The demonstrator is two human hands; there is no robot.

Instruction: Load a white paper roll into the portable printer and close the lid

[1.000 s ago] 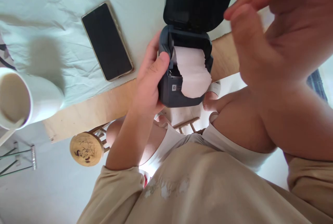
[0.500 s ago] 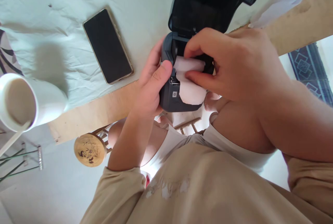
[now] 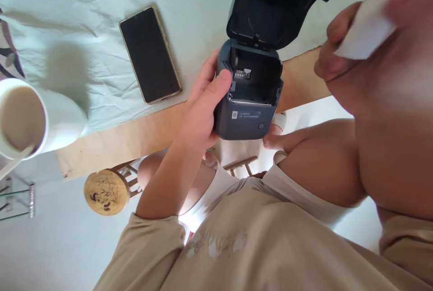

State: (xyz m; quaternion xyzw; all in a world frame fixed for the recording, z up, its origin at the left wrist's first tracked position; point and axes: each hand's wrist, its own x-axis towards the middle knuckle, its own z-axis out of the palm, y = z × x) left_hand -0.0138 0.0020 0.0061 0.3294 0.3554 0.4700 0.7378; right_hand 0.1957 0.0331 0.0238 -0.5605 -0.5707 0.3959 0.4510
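My left hand (image 3: 206, 106) grips a dark grey portable printer (image 3: 248, 122) from its left side, thumb over the rim. Its black lid (image 3: 264, 16) is swung up and back, and the paper bay (image 3: 259, 67) holds no roll; a small label shows inside. A power button and a Bluetooth mark sit on the front panel. At the upper right, my right hand (image 3: 382, 65), blurred, has its fingers closed around a white paper roll (image 3: 370, 29). Part of that roll is cut off by the frame and hidden by fingers.
A phone (image 3: 150, 54) lies dark screen up on the pale cloth (image 3: 203, 2). At the far left is a white cup (image 3: 62, 119) of milky drink with a spoon handle. The wooden table edge (image 3: 125, 137) runs below; a round wooden stool (image 3: 106, 191) stands on the floor.
My right hand has left the printer and moved up and right. The paper has come out of the bay. My left hand still holds the printer, its lid still raised.
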